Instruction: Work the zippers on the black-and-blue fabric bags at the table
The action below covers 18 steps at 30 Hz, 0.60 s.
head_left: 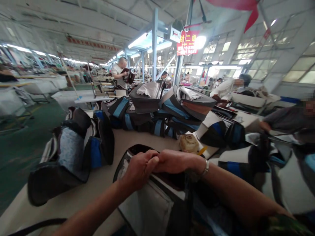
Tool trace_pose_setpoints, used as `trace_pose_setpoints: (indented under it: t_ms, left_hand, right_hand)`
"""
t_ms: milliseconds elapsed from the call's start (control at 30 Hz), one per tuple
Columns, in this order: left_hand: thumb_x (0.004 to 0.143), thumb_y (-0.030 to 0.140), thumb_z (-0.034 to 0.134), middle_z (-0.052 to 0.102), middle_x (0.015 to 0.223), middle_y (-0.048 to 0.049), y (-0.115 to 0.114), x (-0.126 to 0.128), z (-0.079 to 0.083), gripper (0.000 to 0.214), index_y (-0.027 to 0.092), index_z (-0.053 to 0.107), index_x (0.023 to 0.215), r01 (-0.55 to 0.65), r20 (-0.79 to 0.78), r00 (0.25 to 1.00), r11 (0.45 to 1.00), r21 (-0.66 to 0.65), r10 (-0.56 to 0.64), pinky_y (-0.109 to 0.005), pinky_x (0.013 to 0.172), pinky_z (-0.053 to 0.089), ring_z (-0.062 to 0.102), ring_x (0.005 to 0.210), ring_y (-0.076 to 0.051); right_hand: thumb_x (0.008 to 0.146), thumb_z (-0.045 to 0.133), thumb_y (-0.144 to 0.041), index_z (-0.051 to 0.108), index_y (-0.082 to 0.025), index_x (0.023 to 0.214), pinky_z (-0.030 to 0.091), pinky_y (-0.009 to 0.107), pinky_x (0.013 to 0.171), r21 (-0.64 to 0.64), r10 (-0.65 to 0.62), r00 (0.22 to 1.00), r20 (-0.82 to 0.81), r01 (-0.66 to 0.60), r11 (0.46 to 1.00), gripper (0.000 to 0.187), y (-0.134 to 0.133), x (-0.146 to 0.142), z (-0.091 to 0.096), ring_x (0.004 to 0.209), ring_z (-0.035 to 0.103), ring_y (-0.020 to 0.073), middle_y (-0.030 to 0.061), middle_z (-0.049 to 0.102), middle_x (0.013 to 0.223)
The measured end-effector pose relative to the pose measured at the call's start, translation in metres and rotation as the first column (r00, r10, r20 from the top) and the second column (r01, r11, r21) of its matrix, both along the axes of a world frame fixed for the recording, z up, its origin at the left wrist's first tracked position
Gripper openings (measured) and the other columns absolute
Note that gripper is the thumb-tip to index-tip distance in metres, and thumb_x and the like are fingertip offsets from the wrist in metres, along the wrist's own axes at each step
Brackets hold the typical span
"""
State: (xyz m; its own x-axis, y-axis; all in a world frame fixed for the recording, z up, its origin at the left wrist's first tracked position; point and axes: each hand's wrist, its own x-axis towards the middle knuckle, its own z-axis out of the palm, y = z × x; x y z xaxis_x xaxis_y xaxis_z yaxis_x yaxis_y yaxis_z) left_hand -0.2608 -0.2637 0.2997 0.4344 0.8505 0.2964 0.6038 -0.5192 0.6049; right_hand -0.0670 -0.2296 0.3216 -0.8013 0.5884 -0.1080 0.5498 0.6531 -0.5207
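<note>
A half-made bag (150, 206) with a pale panel and dark edging stands in front of me on the table. My left hand (141, 168) is closed over the bag's upper rim, thumb toward the right. Right beside it, my right hand (173, 161) has its fingers curled onto the same rim, and the two hands meet there. The exact spot under the fingers is hidden. A metal band circles my right wrist. Just beyond the right hand sits a yellowish roll (189, 143), possibly tape.
Unfinished bag bodies (71, 154) in black, blue and patterned cloth stand at left. More bags (147, 101) are piled across the table's back, others (238, 160) lie at right. A co-worker (287, 114) sits at far right; another person (120, 73) stands behind, holding something dark.
</note>
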Motion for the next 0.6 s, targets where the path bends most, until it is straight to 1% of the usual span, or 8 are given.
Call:
trace_pose_setpoints:
  t_ms: [67,133,200,333,400,467,533,600]
  left_hand:
    - [0.104,0.046,0.022,0.063,0.08,-0.0031,0.012,-0.005,0.0,0.052,0.018,0.065,0.096,-0.106,0.093,0.99,0.994,-0.013,0.107,-0.031,0.072,0.047,0.06,0.079,-0.022]
    - [0.105,0.051,0.018,0.053,0.067,-0.0003,0.021,-0.013,0.0,0.057,0.018,0.062,0.09,-0.184,0.163,0.968,0.982,-0.051,0.19,-0.029,0.062,0.042,0.054,0.067,-0.019]
    - [0.105,0.056,0.02,0.047,0.061,0.0015,0.025,-0.021,0.0,0.06,0.018,0.062,0.086,-0.173,0.183,0.965,0.98,-0.103,0.189,-0.029,0.059,0.039,0.049,0.061,-0.018]
    - [0.103,0.064,0.025,0.058,0.067,-0.0018,0.016,-0.031,0.007,0.07,0.016,0.068,0.077,0.069,0.13,0.991,0.97,-0.235,-0.039,-0.029,0.067,0.043,0.057,0.067,-0.017]
    - [0.1,0.068,0.033,0.066,0.082,-0.0041,0.006,-0.031,0.018,0.068,0.017,0.074,0.08,0.268,0.122,0.963,0.915,-0.302,-0.242,-0.028,0.076,0.046,0.062,0.079,-0.018]
    - [0.094,0.067,0.053,0.067,0.1,-0.004,-0.005,-0.028,0.034,0.053,0.02,0.076,0.094,0.448,0.164,0.894,0.818,-0.361,-0.417,-0.028,0.085,0.046,0.062,0.093,-0.02]
    - [0.084,0.058,0.074,0.066,0.104,-0.0012,-0.013,-0.023,0.048,0.042,0.021,0.073,0.104,0.499,0.189,0.865,0.757,-0.422,-0.465,-0.026,0.083,0.044,0.06,0.095,-0.019]
    - [0.075,0.049,0.085,0.065,0.095,0.0023,-0.017,-0.02,0.055,0.041,0.02,0.071,0.1,0.461,0.189,0.885,0.747,-0.48,-0.425,-0.025,0.077,0.042,0.058,0.089,-0.017]
  right_hand:
    - [0.104,0.04,-0.055,0.065,-0.014,0.081,0.036,0.022,0.054,-0.153,-0.019,0.996,-0.091,0.004,0.988,0.053,0.002,0.021,0.011,0.059,0.042,0.0092,-0.003,0.048,0.068]
    - [0.104,0.034,-0.062,0.068,-0.013,0.093,0.043,0.024,0.066,-0.298,-0.057,0.961,-0.27,-0.028,0.954,0.061,-0.002,0.041,0.015,0.07,0.05,0.0119,0.0005,0.058,0.079]
    - [0.102,0.038,-0.066,0.069,-0.012,0.099,0.045,0.026,0.075,-0.359,-0.08,0.894,-0.44,-0.094,0.928,0.062,-0.011,0.053,0.012,0.079,0.055,0.0144,0.004,0.063,0.088]
    - [0.076,0.084,-0.056,0.071,-0.012,0.092,0.042,0.024,0.067,-0.289,-0.039,0.818,-0.574,-0.158,0.944,0.049,-0.038,0.05,-0.007,0.073,0.053,0.0123,0.001,0.062,0.081]
    - [0.07,0.09,-0.049,0.072,-0.012,0.086,0.041,0.023,0.065,-0.258,-0.023,0.786,-0.618,-0.175,0.95,0.044,-0.049,0.041,-0.011,0.07,0.053,0.0112,-0.0001,0.061,0.079]
    - [0.073,0.089,-0.047,0.07,-0.013,0.081,0.041,0.024,0.066,-0.26,-0.041,0.75,-0.66,-0.177,0.949,0.04,-0.055,0.033,-0.011,0.07,0.052,0.0111,-0.0006,0.06,0.077]
    - [0.074,0.089,-0.046,0.069,-0.013,0.08,0.04,0.024,0.067,-0.27,-0.063,0.733,-0.678,-0.169,0.948,0.039,-0.058,0.029,-0.008,0.071,0.052,0.011,-0.0013,0.059,0.076]
    - [0.074,0.089,-0.045,0.069,-0.013,0.081,0.039,0.023,0.067,-0.271,-0.068,0.726,-0.684,-0.166,0.948,0.038,-0.058,0.028,-0.005,0.073,0.051,0.011,-0.0014,0.058,0.078]
